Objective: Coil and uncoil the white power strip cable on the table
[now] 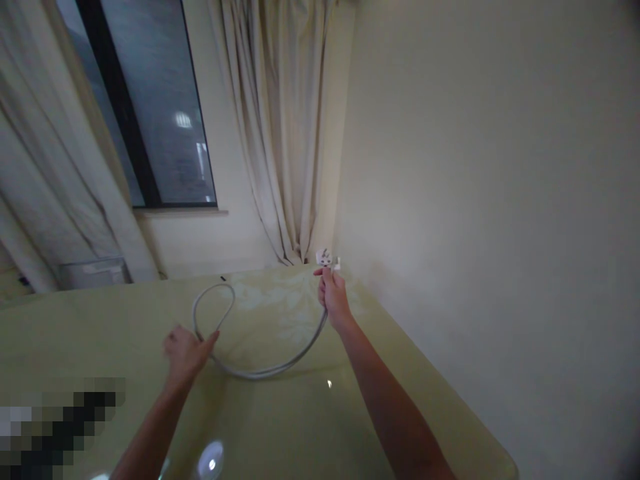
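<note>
One grey cable [269, 373], doubled and sagging, is seen at seven o'clock from the view's centre, over a yellow-green table [300, 433]. Its end is gripped by the right hand [333, 299] at six, beside a white fitting [324, 257]. Its loop is met by the left hand [185, 351] at eight; whether those blurred fingers are closed cannot be told. Curtain [285, 120] and window [155, 87] are placed at eleven and ten.

Head-worn cam. above tabletop [280, 427], faces fwd & dn.; L hand [185, 350] & R hand [333, 297] mid-dist.; window [160, 120] farther off, upper L; wall [475, 200] R.
</note>
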Demonstrator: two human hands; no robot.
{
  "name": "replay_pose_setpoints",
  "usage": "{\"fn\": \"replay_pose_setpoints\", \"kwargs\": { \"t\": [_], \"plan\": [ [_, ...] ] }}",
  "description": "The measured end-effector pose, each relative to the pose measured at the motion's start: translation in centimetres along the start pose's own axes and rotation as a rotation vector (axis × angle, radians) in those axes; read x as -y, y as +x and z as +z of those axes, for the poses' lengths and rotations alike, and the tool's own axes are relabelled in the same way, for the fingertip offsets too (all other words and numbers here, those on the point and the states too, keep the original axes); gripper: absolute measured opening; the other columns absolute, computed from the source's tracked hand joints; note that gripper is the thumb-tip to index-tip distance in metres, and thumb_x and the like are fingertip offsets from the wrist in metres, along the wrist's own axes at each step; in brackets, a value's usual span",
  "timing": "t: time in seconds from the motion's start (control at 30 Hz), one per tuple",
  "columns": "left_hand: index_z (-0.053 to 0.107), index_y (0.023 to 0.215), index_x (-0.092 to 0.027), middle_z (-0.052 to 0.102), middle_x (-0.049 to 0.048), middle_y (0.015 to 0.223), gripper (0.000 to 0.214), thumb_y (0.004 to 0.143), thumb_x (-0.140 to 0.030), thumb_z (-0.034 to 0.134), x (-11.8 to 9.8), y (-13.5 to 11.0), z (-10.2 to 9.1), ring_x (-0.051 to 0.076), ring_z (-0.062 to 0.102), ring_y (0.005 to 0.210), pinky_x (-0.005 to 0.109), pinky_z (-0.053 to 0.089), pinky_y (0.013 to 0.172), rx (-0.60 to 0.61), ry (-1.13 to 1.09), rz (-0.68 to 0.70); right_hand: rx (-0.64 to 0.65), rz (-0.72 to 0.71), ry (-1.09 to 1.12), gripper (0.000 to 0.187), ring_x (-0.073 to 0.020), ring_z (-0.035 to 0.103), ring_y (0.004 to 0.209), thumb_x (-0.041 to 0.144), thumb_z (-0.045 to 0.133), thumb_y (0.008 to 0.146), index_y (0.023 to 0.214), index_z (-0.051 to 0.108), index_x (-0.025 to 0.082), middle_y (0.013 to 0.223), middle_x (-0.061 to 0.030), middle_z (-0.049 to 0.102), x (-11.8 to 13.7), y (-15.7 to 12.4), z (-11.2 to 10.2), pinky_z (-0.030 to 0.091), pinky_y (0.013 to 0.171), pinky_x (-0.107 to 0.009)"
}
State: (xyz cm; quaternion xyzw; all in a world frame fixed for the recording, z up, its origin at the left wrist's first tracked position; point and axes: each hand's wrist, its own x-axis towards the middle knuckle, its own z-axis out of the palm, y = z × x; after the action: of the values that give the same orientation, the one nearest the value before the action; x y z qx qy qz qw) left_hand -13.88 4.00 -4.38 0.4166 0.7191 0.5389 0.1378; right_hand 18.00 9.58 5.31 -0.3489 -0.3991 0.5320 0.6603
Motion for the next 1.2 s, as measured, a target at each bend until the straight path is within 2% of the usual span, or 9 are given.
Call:
{"fn": "replay_pose_setpoints", "kwargs": {
  "t": [0.07, 0.13, 0.27, 0.33, 0.57, 0.7, 0.87, 1.07, 1.2],
  "plan": [
    [0.032, 0.157, -0.001, 0.027, 0.0395, 0.165, 0.105, 0.074, -0.046, 0.078, -2.8, -1.5, 1.1, 0.056, 0.012, 0.159, 0.079, 0.02, 0.119, -0.183, 0.068, 0.129, 0.111, -0.052, -0.091, 0.049, -0.0053, 0.024, 0.043, 0.068, 0.07, 0.089, 0.09, 0.065, 0.019, 0.056, 0.0125, 0.033, -0.1, -1.0, 0.7, 0.017, 0.039, -0.019],
    [0.041, 0.157, -0.006, 0.033, 0.0331, 0.166, 0.089, 0.085, -0.05, 0.071, -6.5, -3.5, 2.2, 0.049, 0.023, 0.159, 0.072, 0.022, 0.124, -0.215, -0.018, 0.32, 0.216, -0.128, -0.224, 0.05, -0.007, 0.026, 0.045, 0.069, 0.06, 0.095, 0.092, 0.066, 0.019, 0.057, 0.0112, 0.033, -0.1, -1.9, 1.5, 0.021, 0.042, -0.021],
    [0.072, 0.131, -0.018, 0.074, 0.0178, 0.129, 0.057, 0.099, -0.063, 0.056, -13.3, -7.6, 4.5, 0.034, 0.067, 0.125, 0.052, 0.046, 0.115, 0.407, -0.504, 0.259, 0.301, -0.318, -0.526, 0.045, -0.0119, 0.044, 0.057, 0.057, 0.047, 0.107, 0.091, 0.067, 0.019, 0.065, 0.0041, 0.047, -0.3, -3.9, 2.9, 0.034, 0.054, -0.025],
    [0.079, 0.12, -0.021, 0.078, 0.0144, 0.123, 0.054, 0.092, -0.066, 0.067, -15.0, -8.9, 5.6, 0.033, 0.069, 0.123, 0.048, 0.048, 0.114, 0.49, -0.655, 0.126, 0.352, -0.391, -0.653, 0.041, -0.0152, 0.053, 0.066, 0.051, 0.044, 0.109, 0.095, 0.067, 0.019, 0.072, -0.0002, 0.057, -0.6, -4.9, 3.3, 0.038, 0.062, -0.028],
    [0.083, 0.107, -0.016, 0.082, 0.0147, 0.116, 0.053, 0.083, -0.063, 0.082, -14.7, -9.4, 7.3, 0.032, 0.07, 0.126, 0.045, 0.046, 0.118, 0.488, -0.988, -0.22, 0.453, -0.455, -0.782, 0.045, -0.0187, 0.064, 0.08, 0.045, 0.034, 0.114, 0.101, 0.069, 0.02, 0.091, -0.007, 0.071, -1.0, -6.1, 2.6, 0.047, 0.074, -0.031],
    [0.08, 0.111, -0.014, 0.083, 0.014, 0.111, 0.046, 0.107, -0.051, 0.055, -14.5, -8.0, 7.1, 0.023, 0.077, 0.11, 0.038, 0.056, 0.107, 0.508, -1.284, -0.49, 0.417, -0.624, -0.817, 0.041, -0.0223, 0.064, 0.1, 0.037, 0.035, 0.114, 0.105, 0.071, 0.02, 0.103, -0.0098, 0.072, 0.1, -5.7, 2.0, 0.049, 0.094, -0.037],
    [0.078, 0.115, -0.014, 0.08, 0.0133, 0.124, 0.047, 0.115, -0.037, 0.037, -15.0, -6.8, 5.9, 0.019, 0.077, 0.112, 0.032, 0.06, 0.1, 0.615, -1.404, -0.736, 0.75, -0.69, -0.867, 0.032, -0.0239, 0.063, 0.113, 0.03, 0.04, 0.112, 0.116, 0.07, 0.02, 0.118, -0.0114, 0.073, 1.8, -6.5, 2.2, 0.048, 0.104, -0.04],
    [0.073, 0.1, -0.016, 0.079, 0.0023, 0.085, 0.043, 0.116, -0.023, 0.033, -15.6, -5.4, 3.8, 0.009, 0.073, 0.071, 0.024, 0.063, 0.078, 0.236, -1.55, -0.674, 0.88, -0.419, -1.054, 0.03, -0.019, 0.06, 0.081, 0.037, 0.051, 0.11, 0.096, 0.073, 0.021, 0.088, -0.0037, 0.07, 2.7, -6.3, 1.0, 0.047, 0.077, -0.032],
    [0.069, 0.099, -0.013, 0.051, -0.0061, 0.061, 0.04, 0.116, -0.034, 0.038, -16.0, -5.7, 3.3, 0.004, 0.048, 0.048, 0.014, 0.049, 0.053, 0.285, -1.57, -0.491, 0.987, -0.223, -0.903, 0.046, -0.0179, 0.064, 0.087, 0.054, 0.052, 0.109, 0.093, 0.08, 0.022, 0.089, -0.0031, 0.07, 2.3, -4.3, -0.8, 0.048, 0.083, -0.031]
  ]
}}
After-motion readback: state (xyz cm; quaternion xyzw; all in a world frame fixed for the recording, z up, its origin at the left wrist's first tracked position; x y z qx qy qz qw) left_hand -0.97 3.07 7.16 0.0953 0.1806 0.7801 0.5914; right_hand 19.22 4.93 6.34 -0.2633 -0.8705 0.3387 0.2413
